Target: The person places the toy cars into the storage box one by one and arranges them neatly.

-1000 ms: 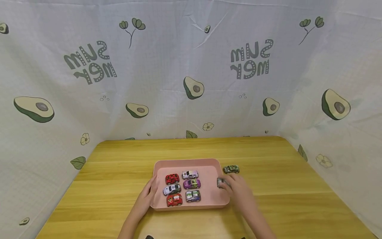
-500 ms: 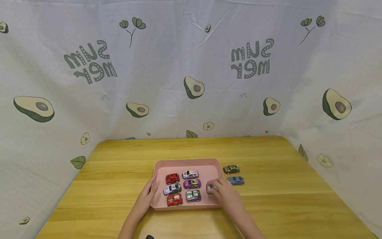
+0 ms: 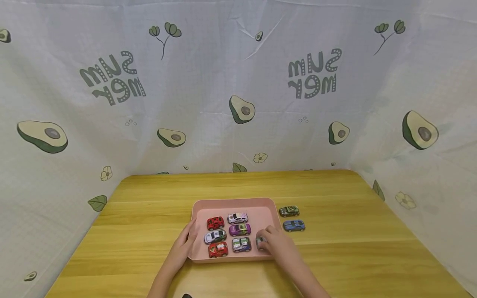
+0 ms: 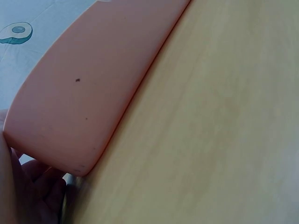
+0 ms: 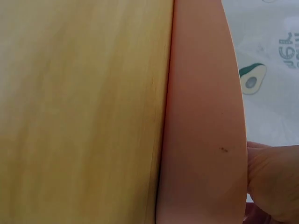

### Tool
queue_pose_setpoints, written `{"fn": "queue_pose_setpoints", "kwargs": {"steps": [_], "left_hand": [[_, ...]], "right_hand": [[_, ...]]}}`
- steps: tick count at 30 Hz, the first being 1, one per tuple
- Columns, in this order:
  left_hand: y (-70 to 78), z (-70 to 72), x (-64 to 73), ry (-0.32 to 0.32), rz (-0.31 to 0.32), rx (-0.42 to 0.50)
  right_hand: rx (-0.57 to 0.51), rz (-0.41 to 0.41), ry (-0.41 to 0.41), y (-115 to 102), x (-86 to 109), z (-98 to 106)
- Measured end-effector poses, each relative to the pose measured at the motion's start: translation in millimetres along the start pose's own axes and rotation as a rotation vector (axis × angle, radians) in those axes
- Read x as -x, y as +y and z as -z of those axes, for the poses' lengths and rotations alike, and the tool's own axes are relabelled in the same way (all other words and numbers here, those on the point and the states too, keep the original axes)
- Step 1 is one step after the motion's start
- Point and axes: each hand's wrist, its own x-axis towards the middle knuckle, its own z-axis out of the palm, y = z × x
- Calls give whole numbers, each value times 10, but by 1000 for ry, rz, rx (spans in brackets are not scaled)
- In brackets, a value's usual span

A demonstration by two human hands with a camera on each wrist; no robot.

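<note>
A shallow pink tray (image 3: pixel 257 213) lies on the wooden table. My left hand (image 3: pixel 181 245) holds its left side, thumb over the rim; in the left wrist view, curled fingers (image 4: pixel 46 184) show beyond the tray's corner. Over the tray's front right part, my right hand (image 3: pixel 277 244) pinches a greyish toy car (image 3: pixel 259 243), mostly hidden by the fingers. Beside it sits a silver-green toy car (image 3: pixel 241 244). Two rows of toy cars stand in the tray, among them a purple car (image 3: pixel 239 229), a white-pink car (image 3: pixel 237 218) and a red car (image 3: pixel 218 249).
Right of the tray, a dark green camouflage toy car (image 3: pixel 289 211) and a blue toy car (image 3: pixel 294 225) stand on the table (image 3: pixel 354 244). A white curtain (image 3: pixel 208 82) with avocado prints hangs behind and along both sides.
My right hand has moved left from the tray's right rim with the greyish car, then slightly toward the front. The blue car, hidden before, has come into view. The left hand stays put.
</note>
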Motion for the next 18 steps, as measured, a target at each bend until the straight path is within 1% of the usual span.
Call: {"fn": "queue_pose_setpoints", "kwargs": {"steps": [4,9,14,18], "left_hand": [[-4,1,6,6,-9,2],[-5,1,12,8,-12,4],[-6,2,8,1,-7,9],[-1,2,8,0,-7,15]], "right_hand": [[-20,-1,-35,-8,-9,-17],[-15,-4,-64,-14,-13,-21],[-1,-34,-106,-23,-22,-9],[5,-47,-122,-22,-25,7]]}}
